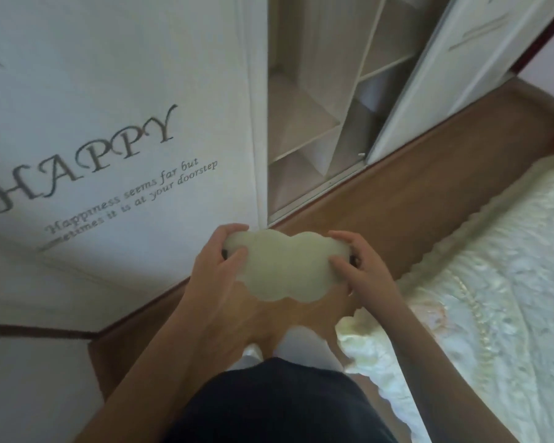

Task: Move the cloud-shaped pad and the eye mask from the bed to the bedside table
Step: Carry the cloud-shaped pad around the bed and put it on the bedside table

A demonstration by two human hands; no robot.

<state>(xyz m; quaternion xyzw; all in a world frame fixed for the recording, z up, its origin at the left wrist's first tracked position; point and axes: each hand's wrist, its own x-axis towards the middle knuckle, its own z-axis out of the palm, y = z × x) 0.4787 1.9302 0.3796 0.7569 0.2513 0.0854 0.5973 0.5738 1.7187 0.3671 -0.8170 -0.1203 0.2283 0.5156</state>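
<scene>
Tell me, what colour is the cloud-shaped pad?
Pale cream cloud-shaped pad, plain, seen from the head camera.

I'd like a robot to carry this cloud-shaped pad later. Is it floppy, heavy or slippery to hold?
The cloud-shaped pad spans flat between the left hand and right hand without sagging, so probably fairly firm. Fingertip pinches suffice, suggesting light. Its matte surface looks unlikely to slip.

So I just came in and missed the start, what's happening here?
A person stands on the wooden floor beside the bed, holding a pale cloud-shaped pad in the air with both hands: the left hand grips its left end, the right hand its right end. No bedside table is in view, and no eye mask can be made out.
</scene>
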